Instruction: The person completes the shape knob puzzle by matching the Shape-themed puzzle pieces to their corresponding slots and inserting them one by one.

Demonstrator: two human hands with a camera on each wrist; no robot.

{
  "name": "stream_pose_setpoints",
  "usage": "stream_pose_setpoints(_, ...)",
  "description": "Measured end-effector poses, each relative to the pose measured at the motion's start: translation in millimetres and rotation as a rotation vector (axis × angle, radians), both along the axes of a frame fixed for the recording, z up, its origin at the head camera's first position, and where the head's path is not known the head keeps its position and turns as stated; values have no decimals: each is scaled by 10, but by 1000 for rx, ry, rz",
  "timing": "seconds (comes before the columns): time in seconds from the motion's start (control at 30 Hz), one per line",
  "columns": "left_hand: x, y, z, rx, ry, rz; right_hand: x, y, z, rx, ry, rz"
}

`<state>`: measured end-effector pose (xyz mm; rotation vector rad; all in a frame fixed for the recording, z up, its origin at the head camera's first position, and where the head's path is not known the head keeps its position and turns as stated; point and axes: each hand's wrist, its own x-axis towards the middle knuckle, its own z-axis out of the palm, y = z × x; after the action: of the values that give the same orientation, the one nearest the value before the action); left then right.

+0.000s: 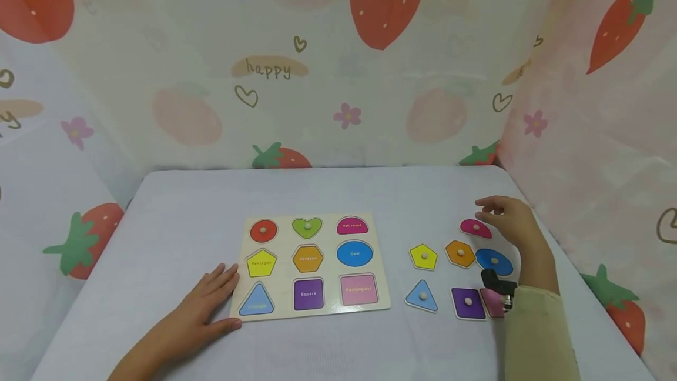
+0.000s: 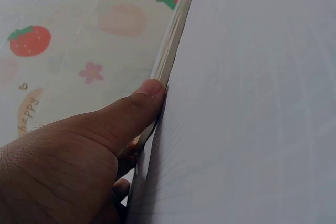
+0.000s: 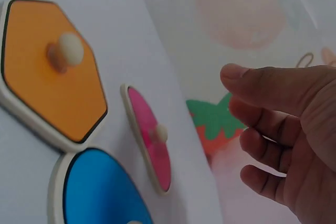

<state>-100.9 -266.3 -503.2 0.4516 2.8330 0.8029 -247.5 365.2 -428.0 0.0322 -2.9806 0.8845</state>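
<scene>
Magenta half-round piece (image 1: pixel 468 229): on counter (image 1: pixel 317 348), right of puzzle board (image 1: pixel 333 266), beyond blue oval piece (image 1: pixel 502 264). Right hand (image 1: pixel 510 219) near it, loosely curled. Left hand (image 1: pixel 203 301) spread, touching board's left edge. Red circle (image 1: pixel 259 235) and green heart (image 1: pixel 300 227) seated in board.

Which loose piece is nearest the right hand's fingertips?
The knobbed magenta half-round piece, close to the right hand but not held. The orange hexagon, blue oval and other loose pieces lie farther from those fingertips, nearer the person.
</scene>
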Motion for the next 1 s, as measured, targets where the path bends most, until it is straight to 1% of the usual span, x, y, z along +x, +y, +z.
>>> stream_pose_setpoints(0.2,0,-1,-3,-4,22,-10,-8,81,-147,-16,-56,-14)
stream_pose_setpoints(0.33,0,-2,-5,-7,21,-9,-28,106,-238,-28,-97,-29)
stream_pose_setpoints(0.63,6,3,-2,1,7,0,-85,133,-359,-69,-199,-35)
stream_pose_setpoints(0.7,5,2,-1,3,10,-2,-87,139,-385,-72,-202,-33)
stream_pose_setpoints(0.83,1,-4,-6,3,25,-12,-89,141,-425,-70,-177,-22)
stream_pose_setpoints(1.0,0,-5,-12,0,22,-9,-94,140,-424,-62,-169,-18)
